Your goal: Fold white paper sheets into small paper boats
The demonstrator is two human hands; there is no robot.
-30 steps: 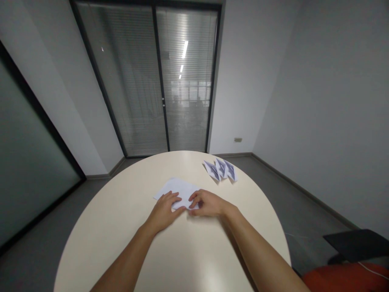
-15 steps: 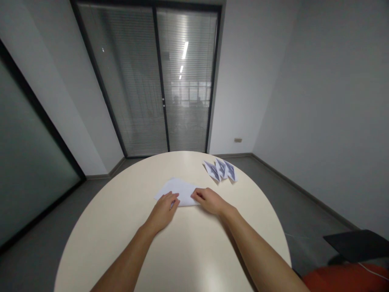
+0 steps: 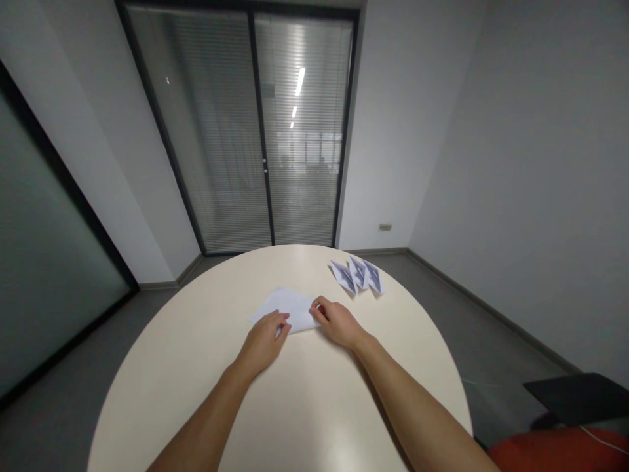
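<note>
A folded white sheet of paper (image 3: 289, 307) lies on the round cream table (image 3: 196, 341). My left hand (image 3: 266, 337) rests on its near left part, the fingertips on the paper and the thumb close to the index finger, at the near edge. At the sheet's right end, my right hand (image 3: 337, 321) pinches the paper between thumb and index finger. The near edge slants up slightly toward that hand. Whatever lies beneath my palms is hidden.
Three folded paper pieces (image 3: 358, 275) stand side by side at the table's far right. Beyond the table's right edge are a black flat object (image 3: 580, 396) and a red seat (image 3: 560, 451). A glass door (image 3: 304, 196) with blinds is behind the table.
The right end of the paper has been raised a little with my right hand, whose fingers have curled slightly upward. My left hand has hardly moved.
</note>
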